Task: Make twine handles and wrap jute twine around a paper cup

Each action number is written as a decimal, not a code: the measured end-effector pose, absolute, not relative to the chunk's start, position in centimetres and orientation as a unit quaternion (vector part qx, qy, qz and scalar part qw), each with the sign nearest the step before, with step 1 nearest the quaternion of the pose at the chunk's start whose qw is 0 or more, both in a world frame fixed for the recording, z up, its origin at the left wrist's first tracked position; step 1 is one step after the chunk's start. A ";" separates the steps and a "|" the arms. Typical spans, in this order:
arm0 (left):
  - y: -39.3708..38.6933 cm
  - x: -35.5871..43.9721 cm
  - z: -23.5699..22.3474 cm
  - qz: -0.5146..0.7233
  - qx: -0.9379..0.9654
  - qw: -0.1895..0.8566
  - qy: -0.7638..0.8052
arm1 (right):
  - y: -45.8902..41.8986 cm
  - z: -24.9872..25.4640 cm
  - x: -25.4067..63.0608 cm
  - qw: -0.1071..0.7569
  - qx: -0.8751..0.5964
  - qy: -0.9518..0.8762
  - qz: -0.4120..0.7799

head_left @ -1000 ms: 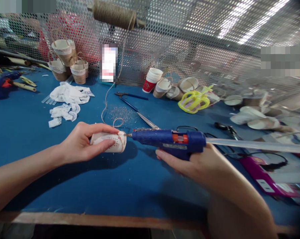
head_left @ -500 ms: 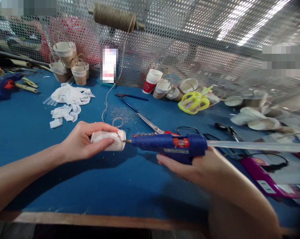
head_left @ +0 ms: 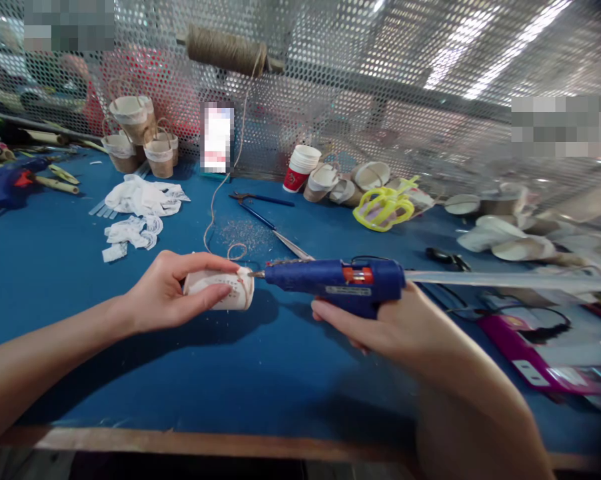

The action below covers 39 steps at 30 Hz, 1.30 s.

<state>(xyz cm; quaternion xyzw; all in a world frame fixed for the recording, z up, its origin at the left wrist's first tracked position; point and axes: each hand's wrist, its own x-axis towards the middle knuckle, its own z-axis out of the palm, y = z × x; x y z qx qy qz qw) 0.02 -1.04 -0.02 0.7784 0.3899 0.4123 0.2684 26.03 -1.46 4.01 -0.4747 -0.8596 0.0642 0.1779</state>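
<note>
My left hand [head_left: 173, 293] is closed around a small white paper cup [head_left: 220, 297] lying on its side, its end turned to the right. Twine [head_left: 212, 210] runs down from a spool [head_left: 225, 52] to the cup and curls in a loop behind it; a strand lies near the cup's end. In my right hand [head_left: 375, 327] is a blue hot glue gun [head_left: 325, 283], with a long clear glue stick [head_left: 480, 279] sticking out of its back. The nozzle points left, at the cup's upper edge; whether it touches is hard to tell.
Behind the hands lie blue-handled pliers [head_left: 260, 210] and scissors [head_left: 293, 245], partly hidden by the glue gun. White lace [head_left: 145, 195] and several twine-handled cups [head_left: 160, 153] stand left. Stacked paper cups [head_left: 300, 167], a yellow basket shape [head_left: 383, 208] and a purple power strip [head_left: 520, 347] are right.
The glue gun's nozzle has shifted up from the middle of the cup's end edge to its top, near my left index finger. The cup has turned slightly in my left hand.
</note>
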 end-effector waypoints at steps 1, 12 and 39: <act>-1.1 0.0 0.0 0.414 0.779 0.267 0.388 | -1.4 4.3 25.7 0.176 -0.506 -0.834 0.130; -0.9 -0.1 0.4 0.415 0.747 0.306 0.419 | 1.6 4.6 25.8 0.350 -0.568 -0.639 0.383; -1.6 0.1 -0.6 0.421 0.838 0.186 0.295 | 3.4 2.8 20.6 0.155 -0.461 -0.764 0.424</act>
